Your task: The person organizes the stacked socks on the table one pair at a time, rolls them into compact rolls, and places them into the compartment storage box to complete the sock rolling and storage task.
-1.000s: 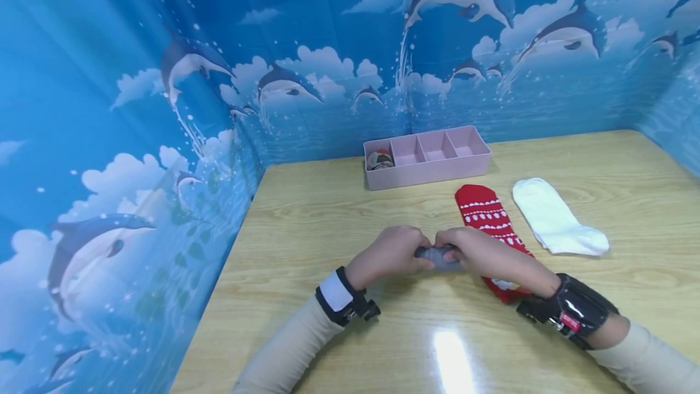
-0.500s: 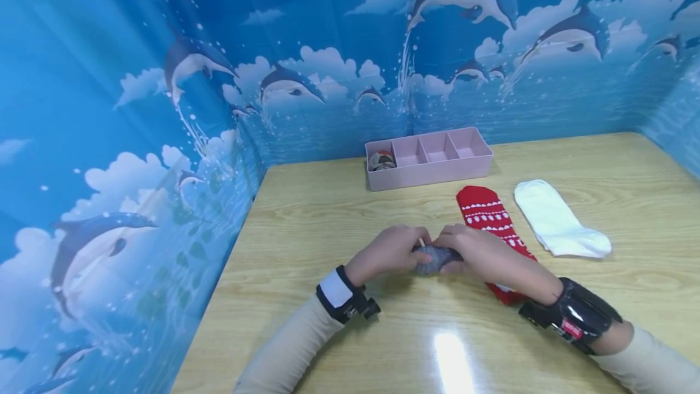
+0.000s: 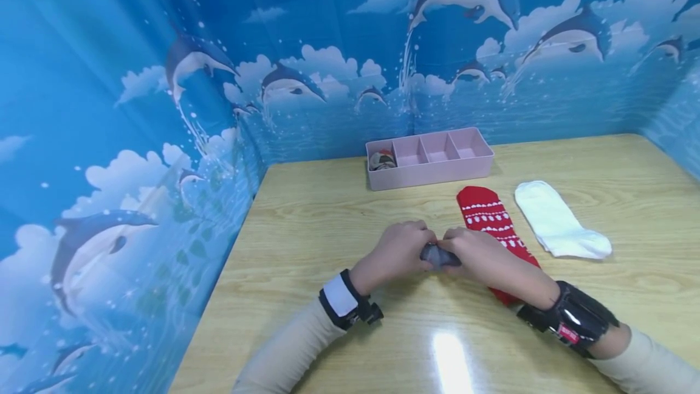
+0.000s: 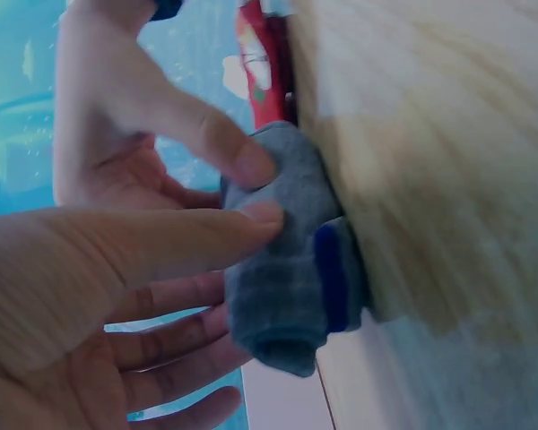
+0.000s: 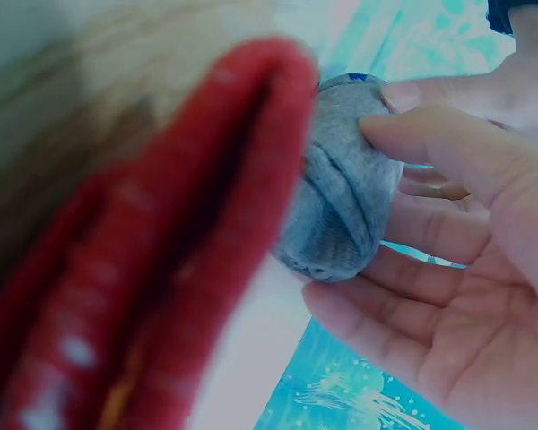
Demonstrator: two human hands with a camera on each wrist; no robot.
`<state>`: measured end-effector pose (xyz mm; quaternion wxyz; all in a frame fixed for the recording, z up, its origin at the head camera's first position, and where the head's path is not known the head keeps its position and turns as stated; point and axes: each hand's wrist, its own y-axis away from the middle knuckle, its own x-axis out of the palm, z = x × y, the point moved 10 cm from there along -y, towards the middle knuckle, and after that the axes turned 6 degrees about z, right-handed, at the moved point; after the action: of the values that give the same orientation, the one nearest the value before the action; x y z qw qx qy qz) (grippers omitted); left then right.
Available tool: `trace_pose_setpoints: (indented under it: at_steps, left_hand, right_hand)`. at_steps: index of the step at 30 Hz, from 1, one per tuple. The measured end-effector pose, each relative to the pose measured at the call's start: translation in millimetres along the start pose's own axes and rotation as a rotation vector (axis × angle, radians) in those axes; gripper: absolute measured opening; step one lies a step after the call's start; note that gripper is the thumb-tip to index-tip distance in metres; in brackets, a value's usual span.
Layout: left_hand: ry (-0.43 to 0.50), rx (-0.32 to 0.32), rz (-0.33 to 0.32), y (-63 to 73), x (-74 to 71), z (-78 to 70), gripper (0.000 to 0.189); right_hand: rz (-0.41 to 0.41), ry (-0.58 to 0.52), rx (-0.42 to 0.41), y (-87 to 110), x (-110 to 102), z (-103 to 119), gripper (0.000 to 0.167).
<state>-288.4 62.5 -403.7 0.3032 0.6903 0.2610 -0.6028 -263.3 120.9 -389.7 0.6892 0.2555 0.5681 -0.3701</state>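
Observation:
A grey sock (image 3: 437, 256), rolled into a compact bundle, is between my two hands just above the table. My left hand (image 3: 398, 250) pinches its left end, and my right hand (image 3: 481, 257) pinches the right. In the left wrist view the rolled grey sock (image 4: 282, 278) has a blue stripe on its edge, and both thumbs press on it. Folded layers cross the grey sock (image 5: 345, 179) in the right wrist view, with fingers behind it. A red sock (image 3: 488, 217) with white patterns lies partly under my right forearm.
A white sock (image 3: 558, 224) lies flat at the right. Near the back curtain stands a pink box (image 3: 432, 174) with several compartments; its leftmost one holds a multicoloured rolled bundle (image 3: 381, 160). The curtain (image 3: 328, 108) borders the table's back and left.
The grey sock has been turned between my fingers, and less of it shows now than half a second ago. Both hands have shifted slightly; the red and white socks stay put.

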Motion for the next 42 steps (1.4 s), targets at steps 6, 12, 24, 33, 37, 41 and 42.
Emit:
trace_pose_setpoints:
  at_steps: [6,12,24,33,37,41,42]
  left_hand:
    - [-0.115,0.053,-0.028,-1.0,4.5,-9.3,0.046]
    - [-0.036,0.042,0.019,-3.6,9.4,-2.3,0.043]
    - [0.046,0.007,0.054,-7.7,12.9,10.8,0.043]
    - [0.02,0.035,0.002,-7.8,13.9,5.5,0.037]
    - [0.025,0.038,-0.002,-8.5,14.7,5.1,0.035]
    - [0.016,0.069,-0.018,-7.8,12.7,2.7,0.031]
    - [0.015,0.078,-0.027,-7.1,11.3,2.0,0.032]
  right_hand:
    - [0.098,-0.103,0.072,-0.6,12,-11,0.026]
    - [0.08,-0.114,0.06,2.2,10,-12,0.033]
    - [-0.105,0.17,-0.017,1.1,4,13,0.044]
    - [-0.095,0.18,-0.014,2.0,8,13,0.04]
    - [-0.097,0.189,-0.008,1.8,9,13,0.04]
    - [-0.084,0.163,-0.004,2.4,9,12,0.039]
    - [-0.081,0.144,0.002,2.9,8,11,0.04]
